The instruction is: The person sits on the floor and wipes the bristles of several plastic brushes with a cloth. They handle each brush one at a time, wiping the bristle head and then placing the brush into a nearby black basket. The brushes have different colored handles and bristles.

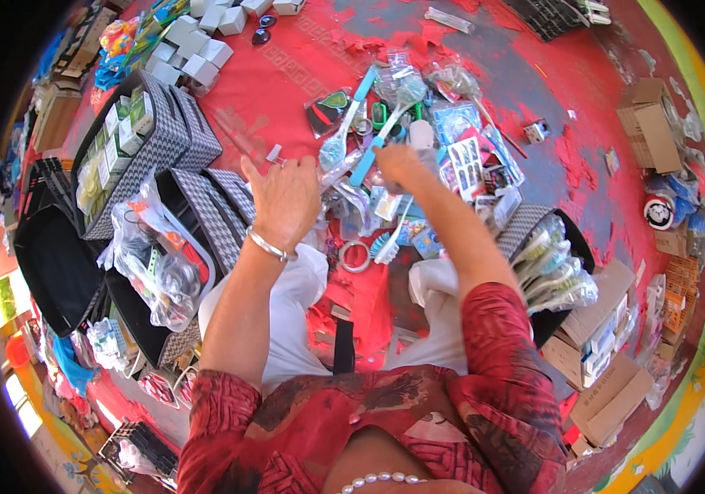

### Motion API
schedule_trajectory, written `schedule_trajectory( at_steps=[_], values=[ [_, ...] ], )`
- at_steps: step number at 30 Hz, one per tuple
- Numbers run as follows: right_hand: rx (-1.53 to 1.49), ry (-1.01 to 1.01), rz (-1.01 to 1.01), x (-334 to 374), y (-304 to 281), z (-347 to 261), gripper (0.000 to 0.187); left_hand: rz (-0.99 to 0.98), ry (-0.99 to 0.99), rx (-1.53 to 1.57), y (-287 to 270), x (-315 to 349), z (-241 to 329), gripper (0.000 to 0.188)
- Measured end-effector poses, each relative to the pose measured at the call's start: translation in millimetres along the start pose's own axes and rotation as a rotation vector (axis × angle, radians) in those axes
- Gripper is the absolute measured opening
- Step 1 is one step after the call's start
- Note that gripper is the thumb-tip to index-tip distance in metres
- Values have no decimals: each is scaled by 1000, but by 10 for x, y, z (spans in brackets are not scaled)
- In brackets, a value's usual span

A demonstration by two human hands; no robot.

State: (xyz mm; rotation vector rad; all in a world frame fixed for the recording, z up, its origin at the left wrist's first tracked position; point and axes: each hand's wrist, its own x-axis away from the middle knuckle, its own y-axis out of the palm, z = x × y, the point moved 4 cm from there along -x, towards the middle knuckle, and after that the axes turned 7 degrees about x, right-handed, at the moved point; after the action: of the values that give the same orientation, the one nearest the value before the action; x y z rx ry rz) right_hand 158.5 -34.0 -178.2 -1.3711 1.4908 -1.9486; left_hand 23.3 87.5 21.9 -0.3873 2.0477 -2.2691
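Observation:
A heap of small goods lies on the floor between my knees and beyond them. My right hand point(402, 167) is closed at the turquoise handle of a long white brush point(362, 168), whose plastic-wrapped head points away from me. My left hand point(285, 198), wearing a silver bangle, hovers at the heap's left edge, little finger stuck out and the others bent down. Its fingertips are hidden, beside clear packaging point(338, 170). Another turquoise and white brush point(352, 115) lies just beyond. Nearer me are a small brush with blue bristles point(383, 247) and a pale ring-shaped roll point(354, 257).
Open houndstooth cases stand at the left, one point(167, 123) packed with small boxes, another under a clear bag of goods point(155, 263). At the right, wrapped brushes point(554, 276) fill a case beside cardboard boxes point(616, 395). White boxes point(196, 53) sit far left on torn red sheeting.

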Motion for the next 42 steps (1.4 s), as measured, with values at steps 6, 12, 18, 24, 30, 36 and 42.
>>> schedule_trajectory(
  at_steps=[6, 12, 18, 24, 30, 36, 42],
  values=[
    [-228, 222, -6, -671, 768, -504, 38, -18, 52, 52, 39, 36, 40, 14],
    [-299, 333, 130, -754, 931, -385, 26, -209, 55, 76, 53, -3, 144, 33],
    [-717, 608, 422, -300, 516, -63, 17, -126, 81, 87, 28, 10, 149, 29],
    [-1604, 296, 308, 218, -505, -84, 8, 251, 28, 583, 11, -176, -146, 44],
    [-1074, -44, 430, 1491, -1491, -781, 21, -123, -477, 1532, 168, -185, -170, 57],
    [-856, -90, 413, 2187, -1566, -1173, 36, -274, -340, 2136, 85, -90, 212, 34],
    [-1205, -193, 297, 2303, -1638, -483, 41, -409, -205, 2215, 135, -172, 185, 32]
  ],
)
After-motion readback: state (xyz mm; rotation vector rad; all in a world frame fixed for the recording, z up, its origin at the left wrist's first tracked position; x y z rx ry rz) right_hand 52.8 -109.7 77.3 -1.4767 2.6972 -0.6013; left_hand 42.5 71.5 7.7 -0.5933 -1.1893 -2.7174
